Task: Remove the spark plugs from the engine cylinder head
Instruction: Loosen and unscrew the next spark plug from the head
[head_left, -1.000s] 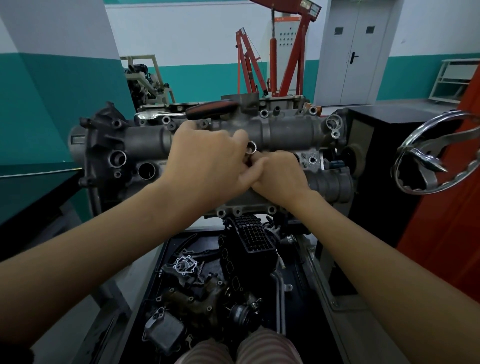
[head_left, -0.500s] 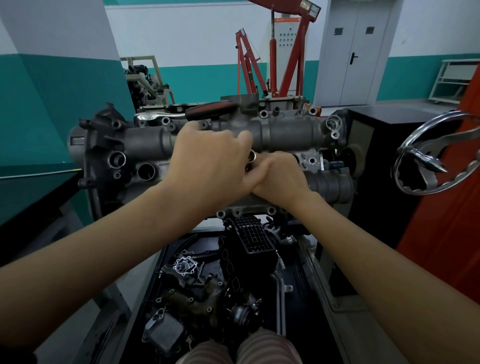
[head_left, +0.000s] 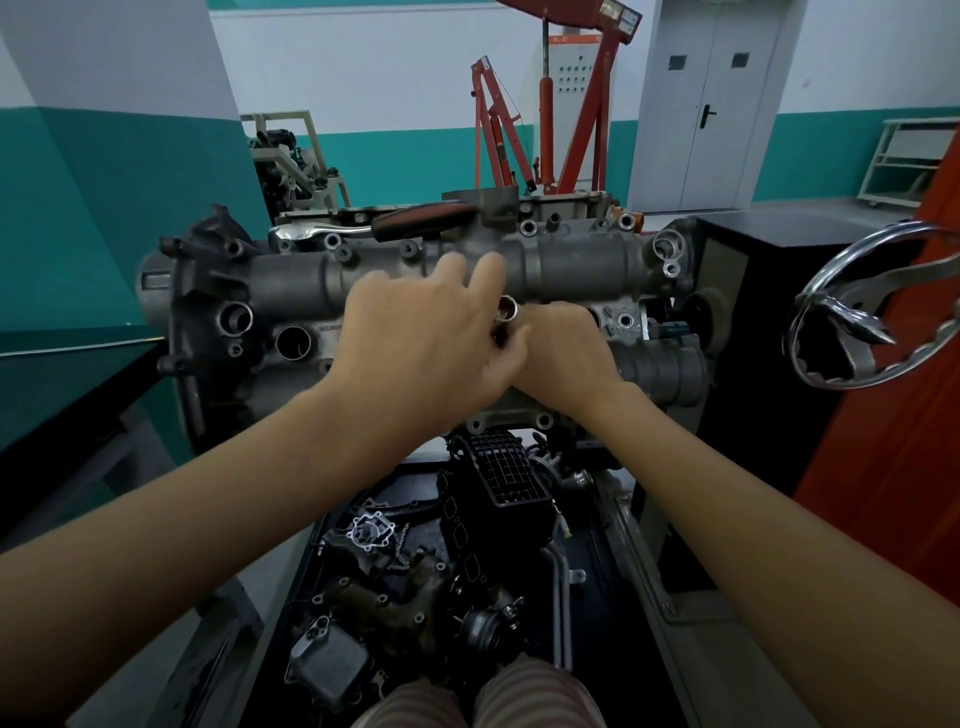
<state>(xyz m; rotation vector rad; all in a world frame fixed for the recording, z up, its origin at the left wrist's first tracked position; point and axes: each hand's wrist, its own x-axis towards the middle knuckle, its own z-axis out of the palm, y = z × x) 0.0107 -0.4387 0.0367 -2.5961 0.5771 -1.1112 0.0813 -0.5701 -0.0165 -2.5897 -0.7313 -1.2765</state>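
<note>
Spark plugs themselves I cannot see anywhere, neither pulled nor seated, so my count of what is out has to stay open. Nearest to me, below my arms, a tray (head_left: 613, 519) holds stripped engine parts, an oil cooler (head_left: 327, 670) among them, but nothing there reads as a plug. Further out, both of my hands meet at the middle of the cylinder head (head_left: 291, 280). My left hand (head_left: 415, 332) has its fingers extended over the casting with the thumb tucked toward a shiny socket (head_left: 506, 310), which stands in one of the wells; my right hand (head_left: 561, 348) is curled round the socket's lower part, though its fingertips are hidden. I judge I am turning one plug out by hand, so this one is loose but not yet lifted. To the left an open well (head_left: 293, 343) looks empty, perhaps already done; I cannot tell for the others. Behind, a ratchet (head_left: 374, 224) lies on top of the head, set aside.
</note>
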